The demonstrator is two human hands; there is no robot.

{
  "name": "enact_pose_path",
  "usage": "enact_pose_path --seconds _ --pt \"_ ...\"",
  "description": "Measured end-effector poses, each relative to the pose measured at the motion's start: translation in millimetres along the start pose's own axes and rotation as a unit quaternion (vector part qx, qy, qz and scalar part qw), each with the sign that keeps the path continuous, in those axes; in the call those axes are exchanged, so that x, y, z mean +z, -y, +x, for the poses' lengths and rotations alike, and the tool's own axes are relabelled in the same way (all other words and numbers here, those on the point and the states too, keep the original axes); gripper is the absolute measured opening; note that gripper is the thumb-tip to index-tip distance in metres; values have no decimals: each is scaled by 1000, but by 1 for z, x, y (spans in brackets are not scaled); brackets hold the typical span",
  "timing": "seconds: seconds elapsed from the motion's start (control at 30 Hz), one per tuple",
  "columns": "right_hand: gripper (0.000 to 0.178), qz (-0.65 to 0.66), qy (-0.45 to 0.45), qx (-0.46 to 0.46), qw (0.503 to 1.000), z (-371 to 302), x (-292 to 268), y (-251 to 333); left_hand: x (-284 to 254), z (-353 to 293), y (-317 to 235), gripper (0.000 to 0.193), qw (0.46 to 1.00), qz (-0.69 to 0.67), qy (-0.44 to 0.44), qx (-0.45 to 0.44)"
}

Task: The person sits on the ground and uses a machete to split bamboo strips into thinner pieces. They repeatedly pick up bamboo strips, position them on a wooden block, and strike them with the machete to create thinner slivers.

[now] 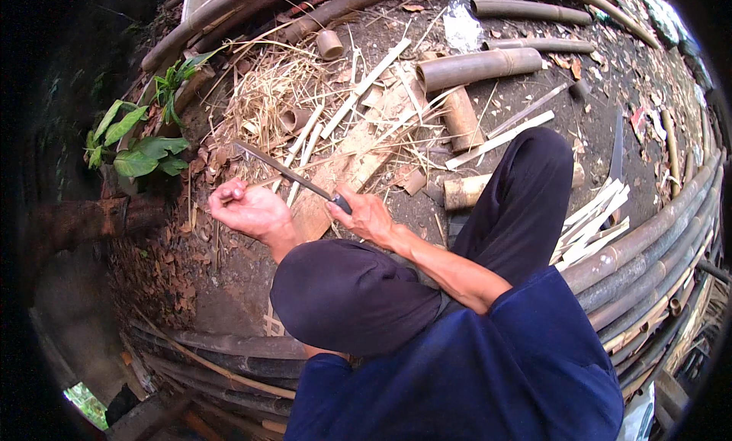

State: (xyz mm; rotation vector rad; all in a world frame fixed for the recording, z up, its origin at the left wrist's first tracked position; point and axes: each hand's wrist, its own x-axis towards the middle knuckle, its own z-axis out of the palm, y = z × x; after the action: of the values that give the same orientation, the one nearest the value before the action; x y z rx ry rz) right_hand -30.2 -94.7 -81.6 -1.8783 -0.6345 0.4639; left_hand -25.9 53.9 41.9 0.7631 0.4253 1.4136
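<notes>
My right hand (366, 214) is closed round the dark handle of a knife (293, 176). Its long blade points up and to the left, passing just beyond my left hand (255, 211). That hand is turned palm up with its fingers curled in, and a thin bamboo strip (265, 182) runs out from the fingertips toward the blade. Where the strip ends is lost among the shavings. Under the knife lies a flat wooden board (324, 180) on the ground, scattered with slivers.
Beyond the board is a heap of bamboo shavings (271, 90). Cut bamboo tubes (480, 67) lie at the far right. Split white strips (595, 224) and a saw (617, 147) are right of my knee. Long bamboo poles (640, 250) curve along the right; a leafy plant (145, 155) grows left.
</notes>
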Motion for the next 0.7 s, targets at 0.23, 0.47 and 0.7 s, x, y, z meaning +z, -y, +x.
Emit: enact_pose_path --seconds 0.23,0.47,0.7 --pt "41 -29 43 134 990 8 -9 -18 -15 13 -2 25 1000 -9 -9 -19" --pt "36 13 9 21 1000 -5 -13 -2 6 7 6 26 1000 21 15 4" --pt "38 15 32 41 999 -9 -11 -15 -5 12 -4 26 998 24 49 -8"
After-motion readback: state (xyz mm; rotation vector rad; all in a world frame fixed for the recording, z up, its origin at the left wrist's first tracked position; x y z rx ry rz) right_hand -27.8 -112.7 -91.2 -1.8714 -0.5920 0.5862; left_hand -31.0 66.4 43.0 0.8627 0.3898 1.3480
